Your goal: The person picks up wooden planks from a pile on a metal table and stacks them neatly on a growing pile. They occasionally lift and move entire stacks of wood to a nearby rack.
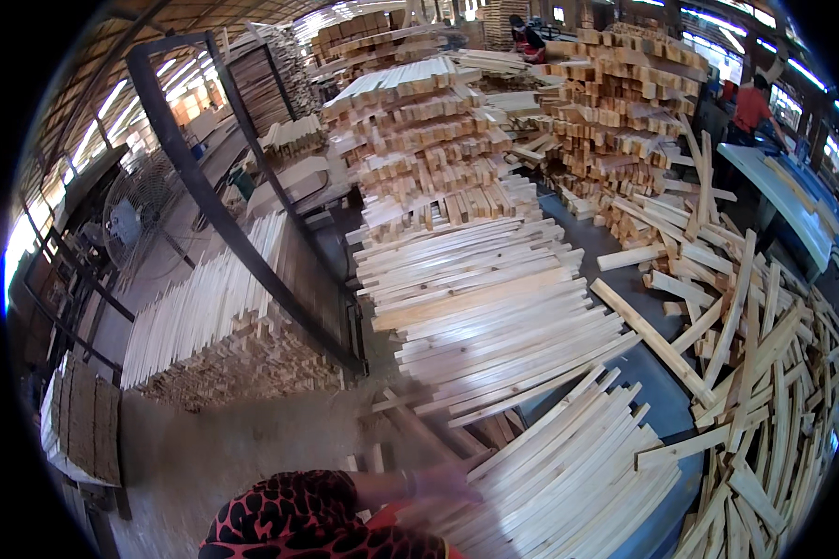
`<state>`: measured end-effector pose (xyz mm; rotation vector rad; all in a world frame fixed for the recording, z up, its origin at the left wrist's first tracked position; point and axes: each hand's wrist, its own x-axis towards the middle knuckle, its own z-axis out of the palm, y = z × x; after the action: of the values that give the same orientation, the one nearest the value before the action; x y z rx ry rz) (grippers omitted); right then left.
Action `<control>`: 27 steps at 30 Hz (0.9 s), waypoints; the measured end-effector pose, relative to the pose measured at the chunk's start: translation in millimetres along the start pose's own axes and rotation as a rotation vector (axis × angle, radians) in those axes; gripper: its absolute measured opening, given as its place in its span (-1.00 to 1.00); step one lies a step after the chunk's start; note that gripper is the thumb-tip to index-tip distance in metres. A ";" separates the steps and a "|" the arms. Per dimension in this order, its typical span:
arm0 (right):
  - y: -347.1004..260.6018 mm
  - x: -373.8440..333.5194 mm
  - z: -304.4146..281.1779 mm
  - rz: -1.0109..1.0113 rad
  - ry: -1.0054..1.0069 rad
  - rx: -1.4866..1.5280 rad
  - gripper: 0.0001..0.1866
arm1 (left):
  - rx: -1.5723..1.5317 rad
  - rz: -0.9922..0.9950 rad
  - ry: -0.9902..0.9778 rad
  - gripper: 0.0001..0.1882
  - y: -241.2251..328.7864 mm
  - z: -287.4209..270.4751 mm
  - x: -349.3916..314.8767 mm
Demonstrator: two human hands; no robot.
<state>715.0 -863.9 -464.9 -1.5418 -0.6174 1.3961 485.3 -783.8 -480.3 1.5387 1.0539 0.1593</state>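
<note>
My left hand (pixel 443 481) reaches in from the lower edge, its forearm in a red and black patterned sleeve. It is at the left ends of a near layer of pale wooden strips (pixel 569 475), lying side by side on a blue surface. Motion smears the fingers, so their grip is unclear. My right hand is out of view. Just beyond lies a wider layer of wooden strips (pixel 494 317), with uneven ends. A few loose wood pieces (pixel 419 429) lie below its near left corner.
Right of the strips, loose sticks (pixel 755 373) form a tangled heap. Tall stacks of wood (pixel 419 140) rise ahead. A dark metal frame (pixel 224 214) stands left beside another strip stack (pixel 214 326). A person in red (pixel 751 107) is near a blue table (pixel 778 191) at far right.
</note>
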 end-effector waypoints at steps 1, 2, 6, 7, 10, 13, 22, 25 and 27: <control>-2.3 0.0 4.3 -0.005 0.002 0.020 -0.09 | -0.025 0.003 -0.005 0.25 19.4 -12.3 -9.1; -4.6 0.7 9.8 -0.014 0.004 0.039 -0.09 | 0.005 -0.009 -0.001 0.24 26.5 -22.0 -13.2; -22.8 -1.1 25.6 -0.060 0.047 0.134 -0.09 | 0.086 0.049 0.061 0.21 34.1 -62.8 -17.0; -31.0 -2.0 27.9 -0.083 0.068 0.164 -0.09 | 0.095 0.084 0.087 0.20 31.4 -75.2 -17.0; -68.7 -1.3 31.8 -0.221 0.162 0.236 -0.09 | 0.133 0.243 0.174 0.18 56.5 -137.3 -16.1; -120.9 1.9 42.8 -0.389 0.225 0.292 -0.10 | 0.278 0.353 0.315 0.21 87.5 -220.5 -31.2; -421.5 156.3 274.9 -1.016 0.238 -0.400 -0.51 | 0.045 0.749 0.529 0.20 244.6 -644.7 -39.0; -534.9 196.0 376.6 -1.495 0.371 -1.189 -0.68 | -0.232 0.827 0.395 0.02 284.0 -808.1 -52.9; -582.2 224.3 456.6 -0.960 -0.211 -0.287 -0.57 | -0.240 0.618 0.458 -0.23 295.0 -898.6 -82.6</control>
<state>457.2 -282.1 -25.9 -1.0351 -1.4946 0.7327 25.8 -156.7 64.6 1.5967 0.8266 1.0683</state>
